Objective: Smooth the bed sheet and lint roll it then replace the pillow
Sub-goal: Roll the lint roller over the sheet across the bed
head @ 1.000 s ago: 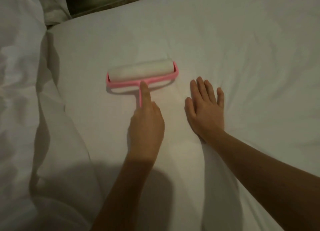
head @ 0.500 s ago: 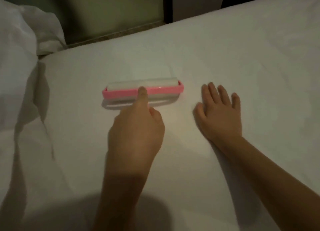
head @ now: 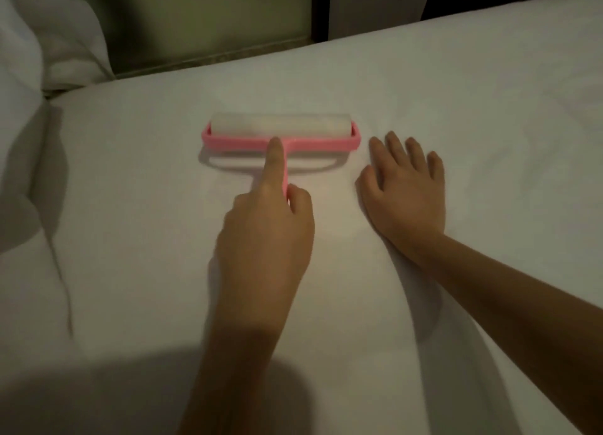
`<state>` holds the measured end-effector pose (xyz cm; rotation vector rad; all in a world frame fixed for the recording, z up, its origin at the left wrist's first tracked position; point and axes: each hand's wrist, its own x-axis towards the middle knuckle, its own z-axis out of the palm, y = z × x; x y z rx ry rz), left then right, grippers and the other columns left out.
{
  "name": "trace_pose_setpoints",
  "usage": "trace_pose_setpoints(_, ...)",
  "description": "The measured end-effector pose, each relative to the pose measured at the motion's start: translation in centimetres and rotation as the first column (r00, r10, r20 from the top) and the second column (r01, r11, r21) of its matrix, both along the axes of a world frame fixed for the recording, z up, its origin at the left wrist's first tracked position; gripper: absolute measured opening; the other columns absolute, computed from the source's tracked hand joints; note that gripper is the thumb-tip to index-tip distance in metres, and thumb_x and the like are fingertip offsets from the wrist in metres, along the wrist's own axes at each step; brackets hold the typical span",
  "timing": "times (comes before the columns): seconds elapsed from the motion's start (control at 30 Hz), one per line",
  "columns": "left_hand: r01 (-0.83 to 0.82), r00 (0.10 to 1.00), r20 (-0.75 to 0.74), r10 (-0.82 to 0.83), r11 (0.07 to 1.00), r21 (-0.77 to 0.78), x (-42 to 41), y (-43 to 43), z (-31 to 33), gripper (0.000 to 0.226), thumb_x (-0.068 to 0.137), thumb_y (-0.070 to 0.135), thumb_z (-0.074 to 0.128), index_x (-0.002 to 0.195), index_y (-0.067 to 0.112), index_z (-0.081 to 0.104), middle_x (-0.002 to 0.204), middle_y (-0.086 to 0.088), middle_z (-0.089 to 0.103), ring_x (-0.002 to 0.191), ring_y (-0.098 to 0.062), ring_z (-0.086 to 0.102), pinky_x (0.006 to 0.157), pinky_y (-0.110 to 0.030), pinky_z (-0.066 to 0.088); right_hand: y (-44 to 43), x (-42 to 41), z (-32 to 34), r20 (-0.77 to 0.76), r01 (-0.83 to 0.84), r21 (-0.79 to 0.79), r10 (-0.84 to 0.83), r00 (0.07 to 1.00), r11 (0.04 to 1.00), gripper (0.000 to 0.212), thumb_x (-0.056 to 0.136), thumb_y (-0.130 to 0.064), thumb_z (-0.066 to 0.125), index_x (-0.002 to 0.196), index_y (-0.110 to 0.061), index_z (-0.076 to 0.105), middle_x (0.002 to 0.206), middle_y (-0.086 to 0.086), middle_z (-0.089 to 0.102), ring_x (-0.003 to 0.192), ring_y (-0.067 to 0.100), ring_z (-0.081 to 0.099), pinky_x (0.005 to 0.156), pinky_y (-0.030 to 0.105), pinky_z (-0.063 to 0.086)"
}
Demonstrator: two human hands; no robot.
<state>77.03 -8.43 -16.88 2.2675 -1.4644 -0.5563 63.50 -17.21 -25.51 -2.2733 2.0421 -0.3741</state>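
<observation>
white sheet [head: 130, 206] fills the view, mostly flat, with soft creases at right. over the last second i've watched the roller [head: 280, 128] run closer to the far edge, so the lint pass is under way; the pillow comes later. left hand [head: 264, 232] grips the thin pink handle, index finger laid along it. right hand [head: 404, 193] lies spread flat just beside the frame. the roller is a pale cylinder in a rigid pink yoke. bunched bedding [head: 19, 124] sits at left.
</observation>
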Motion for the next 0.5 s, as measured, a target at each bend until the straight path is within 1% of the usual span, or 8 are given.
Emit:
trace_pose_setpoints(0.1,-0.011,1.000,-0.005,0.011,0.999,-0.030,-0.4,-0.4,-0.7,0.052,0.099,0.031,0.032,0.148,0.035,0.014,0.079,-0.002,0.053,0.071,-0.014,0.059,0.076,-0.034,0.057,0.1,0.0,-0.1,0.011,-0.006,0.007,0.006,1.000,1.000,0.063,0.088,-0.039,0.012,0.145,-0.022,0.031,0.156,0.001,0.024,0.144,0.023,0.015,0.116,0.043,0.008)
trace_pose_setpoints(0.23,0.039,0.999,-0.015,-0.039,0.998,-0.040,-0.2,0.4,0.0,0.051,0.099,0.032,0.030,0.147,0.038,0.013,0.086,-0.003,0.055,0.077,-0.016,0.061,0.081,-0.038,0.056,0.7,0.0,0.5,0.115,-0.014,-0.013,0.015,0.993,1.000,0.061,0.089,-0.035,0.014,0.142,-0.019,0.041,0.153,0.001,0.032,0.143,0.022,0.021,0.116,0.038,0.009)
trace_pose_setpoints(0.3,0.064,0.984,-0.170,-0.061,0.998,0.011,-0.1,0.0,-0.4,0.054,0.099,0.038,0.031,0.146,0.045,0.004,0.094,-0.001,0.056,0.083,-0.016,0.061,0.083,-0.039,0.055,1.3,0.0,0.8,0.227,-0.010,-0.043,0.020,0.974,0.999,0.054,0.089,-0.032,0.019,0.123,-0.015,0.058,0.139,0.003,0.050,0.135,0.025,0.035,0.111,0.037,0.019)
trace_pose_setpoints(0.33,0.092,0.959,-0.274,-0.078,0.995,0.036,0.0,-0.3,-0.9,0.056,0.099,0.041,0.031,0.144,0.050,-0.002,0.096,0.002,0.056,0.085,-0.016,0.061,0.084,-0.039,0.054,1.8,0.1,1.0,0.303,0.015,-0.077,0.009,0.953,0.997,0.047,0.088,-0.031,0.024,0.102,-0.013,0.064,0.118,0.005,0.062,0.120,0.027,0.048,0.101,0.038,0.028)
trace_pose_setpoints(0.37,0.129,0.925,-0.366,-0.107,0.991,0.036,0.2,-0.7,-1.3,0.058,0.099,0.041,0.032,0.141,0.055,-0.006,0.099,0.006,0.054,0.086,-0.015,0.062,0.084,-0.036,0.052,2.5,0.4,1.6,0.410,0.048,-0.100,-0.002,0.912,0.994,0.041,0.088,-0.030,0.027,0.082,-0.010,0.062,0.093,0.005,0.065,0.099,0.028,0.055,0.087,0.039,0.036)
trace_pose_setpoints(0.4,0.176,0.903,-0.400,-0.155,0.984,0.016,0.5,-0.8,-1.6,0.058,0.100,0.039,0.032,0.140,0.057,-0.006,0.101,0.010,0.049,0.087,-0.013,0.062,0.082,-0.032,0.050,3.1,1.0,2.4,0.528,0.066,-0.079,-0.015,0.849,0.995,0.042,0.090,-0.032,0.030,0.072,-0.009,0.058,0.076,0.005,0.061,0.082,0.027,0.055,0.075,0.038,0.038)
trace_pose_setpoints(0.43,0.227,0.900,-0.379,-0.216,0.974,-0.017,0.9,-0.8,-1.9,0.056,0.100,0.037,0.033,0.141,0.057,0.000,0.103,0.012,0.047,0.089,-0.012,0.061,0.082,-0.030,0.048,3.5,1.7,3.5,0.625,0.047,-0.001,-0.036,0.780,0.999,0.045,0.094,-0.036,0.033,0.069,-0.009,0.058,0.069,0.004,0.059,0.073,0.024,0.054,0.069,0.037,0.039)
trace_pose_setpoints(0.5,0.329,0.918,-0.196,-0.346,0.938,-0.112,2.1,-0.7,-1.9,0.042,0.098,0.036,0.032,0.137,0.048,0.034,0.106,0.011,0.056,0.094,-0.015,0.060,0.084,-0.033,0.049,3.4,3.7,5.4,0.751,-0.112,0.217,-0.093,0.653,0.970,0.036,0.095,-0.038,0.044,0.078,-0.011,0.061,0.074,0.000,0.063,0.072,0.018,0.058,0.068,0.034,0.044)
